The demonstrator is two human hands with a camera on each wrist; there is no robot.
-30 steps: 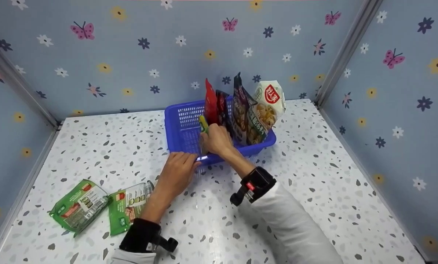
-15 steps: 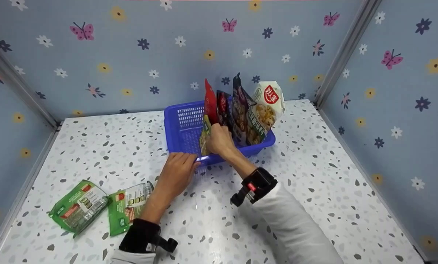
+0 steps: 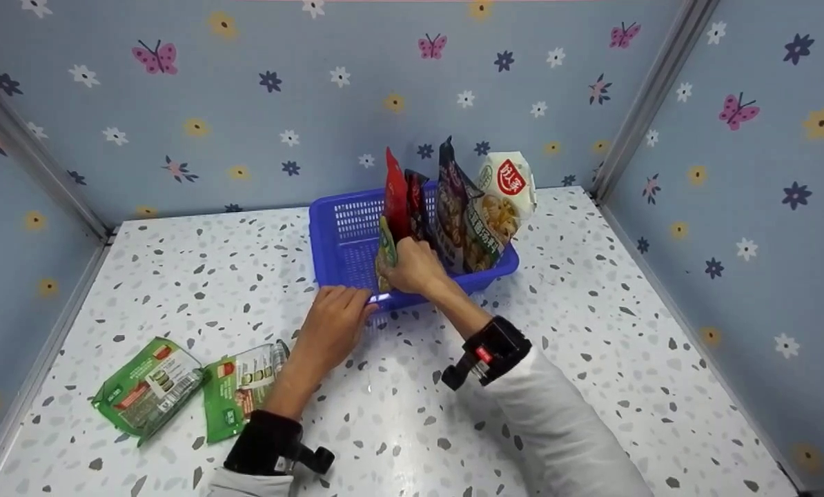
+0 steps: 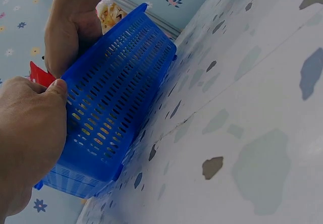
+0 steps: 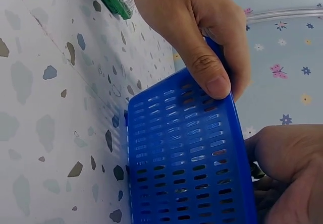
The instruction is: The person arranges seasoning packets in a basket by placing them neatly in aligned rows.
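My left hand (image 3: 336, 323) grips the near rim of a blue plastic basket (image 3: 326, 245), thumb outside the wall in the left wrist view. Inside the basket, my right hand (image 3: 417, 266) has curled fingers at a small yellow-green food packet (image 3: 386, 257), which stands on edge to the left of the hand. Its fingertips are hidden by the hand and rim. Right beside them stand a red packet (image 3: 397, 197) and a dark red packet (image 3: 417, 200). Further right are a dark purple packet (image 3: 451, 214) and a white-and-green packet (image 3: 502, 207), leaning over the right end.
Two green food packets (image 3: 153, 386) (image 3: 236, 393) lie on the speckled white table (image 3: 591, 386), left of my left forearm. Patterned blue wall panels (image 3: 357, 131) stand behind the basket and at both sides.
The yellow-green packet has sunk lower in the basket and turned, first showing its face, now more edge-on. My right hand and wrist have shifted slightly down and right. My left hand has stayed put.
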